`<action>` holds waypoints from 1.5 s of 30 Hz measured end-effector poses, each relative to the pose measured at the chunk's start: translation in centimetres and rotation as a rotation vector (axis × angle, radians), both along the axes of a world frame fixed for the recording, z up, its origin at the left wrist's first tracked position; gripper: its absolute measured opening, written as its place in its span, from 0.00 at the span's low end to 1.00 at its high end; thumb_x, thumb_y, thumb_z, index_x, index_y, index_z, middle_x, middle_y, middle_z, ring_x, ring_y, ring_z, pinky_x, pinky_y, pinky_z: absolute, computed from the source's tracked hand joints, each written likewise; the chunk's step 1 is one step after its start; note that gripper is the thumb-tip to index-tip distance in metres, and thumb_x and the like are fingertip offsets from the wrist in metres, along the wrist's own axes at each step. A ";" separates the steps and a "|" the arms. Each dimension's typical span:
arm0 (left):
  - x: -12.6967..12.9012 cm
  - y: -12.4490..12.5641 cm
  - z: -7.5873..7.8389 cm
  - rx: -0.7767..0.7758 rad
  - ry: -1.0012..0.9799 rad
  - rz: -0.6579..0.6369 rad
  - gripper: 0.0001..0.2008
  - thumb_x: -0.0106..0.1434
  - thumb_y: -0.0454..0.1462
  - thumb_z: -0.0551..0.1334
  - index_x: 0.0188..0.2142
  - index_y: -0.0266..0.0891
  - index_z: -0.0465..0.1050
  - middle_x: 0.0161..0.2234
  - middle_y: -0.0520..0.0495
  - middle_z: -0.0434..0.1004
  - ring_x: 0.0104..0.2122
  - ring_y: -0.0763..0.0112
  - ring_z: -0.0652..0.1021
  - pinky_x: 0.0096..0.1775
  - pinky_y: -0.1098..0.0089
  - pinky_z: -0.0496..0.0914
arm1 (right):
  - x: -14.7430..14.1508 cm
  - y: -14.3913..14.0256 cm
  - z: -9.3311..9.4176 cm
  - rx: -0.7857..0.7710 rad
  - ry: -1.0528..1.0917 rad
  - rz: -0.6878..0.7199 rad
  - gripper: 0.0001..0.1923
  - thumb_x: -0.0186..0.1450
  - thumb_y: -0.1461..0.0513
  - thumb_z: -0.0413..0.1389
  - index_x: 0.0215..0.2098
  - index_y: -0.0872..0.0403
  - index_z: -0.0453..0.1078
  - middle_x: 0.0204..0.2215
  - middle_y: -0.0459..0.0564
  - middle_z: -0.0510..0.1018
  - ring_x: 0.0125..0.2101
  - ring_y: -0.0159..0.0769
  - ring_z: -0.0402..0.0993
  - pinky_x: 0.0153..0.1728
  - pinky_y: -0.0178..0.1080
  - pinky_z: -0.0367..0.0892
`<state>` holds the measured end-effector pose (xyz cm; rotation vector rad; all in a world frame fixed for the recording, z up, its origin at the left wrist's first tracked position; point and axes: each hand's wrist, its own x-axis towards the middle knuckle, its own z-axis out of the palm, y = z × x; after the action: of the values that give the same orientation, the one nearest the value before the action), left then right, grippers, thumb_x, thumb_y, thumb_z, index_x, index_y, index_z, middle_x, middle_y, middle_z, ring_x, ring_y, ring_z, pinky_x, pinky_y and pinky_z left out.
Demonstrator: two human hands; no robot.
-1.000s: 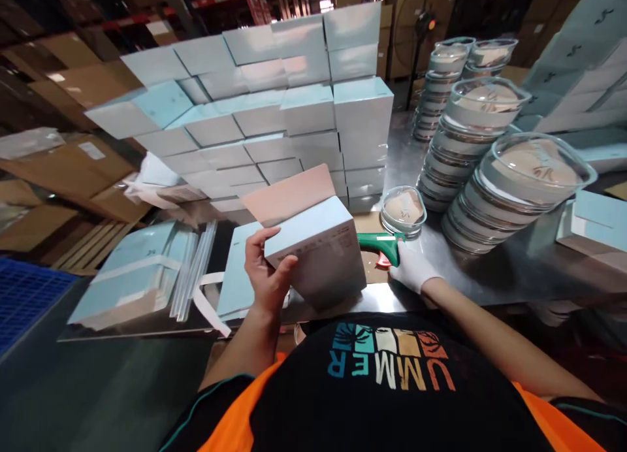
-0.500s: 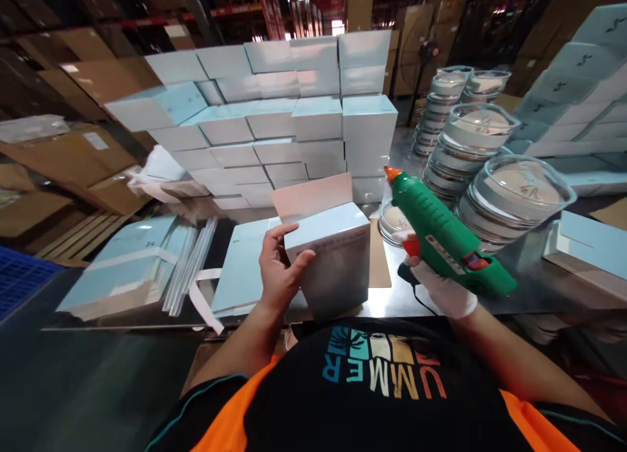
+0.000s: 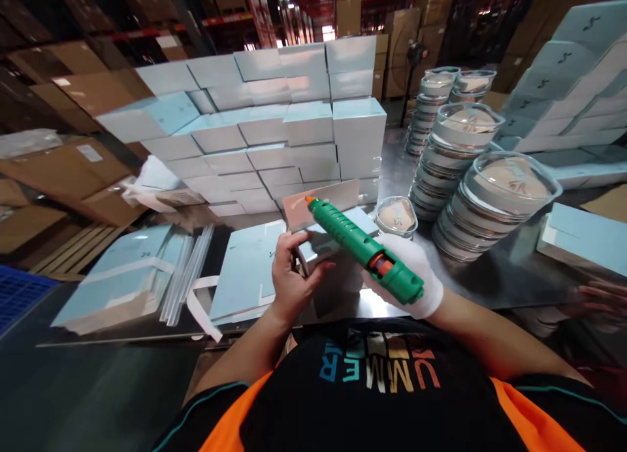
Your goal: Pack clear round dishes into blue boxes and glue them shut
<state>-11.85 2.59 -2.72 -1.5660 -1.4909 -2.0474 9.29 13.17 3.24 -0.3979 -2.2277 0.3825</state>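
Observation:
My right hand (image 3: 411, 272), in a white glove, is wrapped round a green glue gun (image 3: 345, 226). Its orange nozzle lies over the raised flap (image 3: 326, 200) of a light blue carton (image 3: 336, 272); whether the tip touches the flap I cannot tell. At the carton's left side, my bare left hand (image 3: 294, 275) grips its edge between thumb and fingers. The gun and the gloved hand hide much of the carton. Just beyond the right hand stands a clear round container (image 3: 396, 217) with a brown disc in it.
A wall of white boxes (image 3: 264, 119) rises behind the carton. Stacked clear containers (image 3: 504, 184) stand to the right, near more boxes (image 3: 568, 80). Flat light blue cartons (image 3: 247, 266) and a strapped bundle (image 3: 117, 269) lie left. Another person's hand (image 3: 602, 302) shows at far right.
My right hand has brought the glue gun leftward over the carton, its nozzle now at the flap. My left hand still holds the carton's left edge. The small round container has come into fuller view.

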 end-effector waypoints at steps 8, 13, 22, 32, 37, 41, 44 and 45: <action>-1.2 -0.6 1.0 -0.131 -0.393 -0.055 0.34 0.54 0.57 0.81 0.51 0.41 0.77 0.45 0.45 0.80 0.43 0.62 0.80 0.47 0.66 0.74 | -0.1 3.8 -5.3 -0.887 0.338 -0.142 0.18 0.61 0.46 0.69 0.36 0.50 0.75 0.30 0.49 0.83 0.25 0.38 0.76 0.27 0.41 0.77; -1.8 -0.6 1.2 -0.175 -0.577 -0.121 0.36 0.52 0.58 0.81 0.51 0.41 0.75 0.37 0.48 0.80 0.34 0.66 0.78 0.37 0.70 0.72 | -1.1 4.6 -8.6 -1.405 0.116 0.010 0.31 0.67 0.34 0.59 0.39 0.53 0.75 0.21 0.52 0.81 0.19 0.40 0.75 0.20 0.40 0.72; -2.4 -1.2 1.1 -0.138 -0.482 -0.041 0.36 0.57 0.64 0.75 0.51 0.40 0.77 0.30 0.53 0.75 0.25 0.73 0.70 0.28 0.73 0.63 | -0.1 7.5 -8.2 -0.829 -0.192 -0.330 0.23 0.71 0.43 0.60 0.33 0.53 0.79 0.40 0.61 0.87 0.54 0.57 0.83 0.56 0.50 0.75; -0.8 0.1 1.5 -0.165 -0.137 -0.092 0.30 0.60 0.64 0.73 0.44 0.43 0.82 0.40 0.46 0.82 0.40 0.59 0.80 0.42 0.63 0.74 | -3.7 3.8 -0.8 -0.767 0.153 0.226 0.29 0.71 0.44 0.59 0.61 0.54 0.73 0.53 0.55 0.83 0.56 0.49 0.78 0.63 0.54 0.73; -1.2 0.4 0.7 -0.131 -0.105 -0.083 0.28 0.61 0.63 0.73 0.43 0.43 0.80 0.47 0.43 0.81 0.49 0.55 0.82 0.51 0.59 0.75 | -2.1 4.2 -0.9 -0.742 0.126 0.323 0.44 0.58 0.35 0.72 0.60 0.53 0.72 0.60 0.61 0.80 0.61 0.54 0.77 0.64 0.53 0.72; -0.9 0.9 0.7 0.067 -0.125 -0.231 0.25 0.64 0.52 0.77 0.53 0.48 0.74 0.50 0.46 0.82 0.53 0.54 0.85 0.58 0.52 0.76 | -0.4 4.4 -1.4 -0.600 0.109 0.409 0.32 0.62 0.39 0.73 0.52 0.50 0.76 0.69 0.63 0.75 0.69 0.55 0.73 0.68 0.58 0.69; -1.1 0.8 1.3 0.016 -0.012 -0.275 0.20 0.66 0.51 0.76 0.53 0.49 0.79 0.48 0.45 0.83 0.53 0.52 0.85 0.58 0.49 0.77 | 0.4 4.0 -1.6 -0.519 0.145 0.477 0.19 0.72 0.45 0.67 0.49 0.49 0.79 0.68 0.61 0.77 0.68 0.51 0.75 0.68 0.60 0.68; -1.2 0.6 1.5 -0.017 0.030 -0.287 0.17 0.68 0.52 0.74 0.50 0.48 0.81 0.49 0.44 0.83 0.56 0.49 0.84 0.59 0.46 0.77 | 0.6 3.8 -1.6 -0.494 0.142 0.493 0.17 0.73 0.46 0.66 0.50 0.49 0.80 0.67 0.61 0.78 0.68 0.50 0.75 0.68 0.60 0.69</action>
<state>-13.01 3.23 -1.18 -1.9047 -1.3426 -2.1487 9.85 17.01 1.65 -0.0596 -2.0573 1.1959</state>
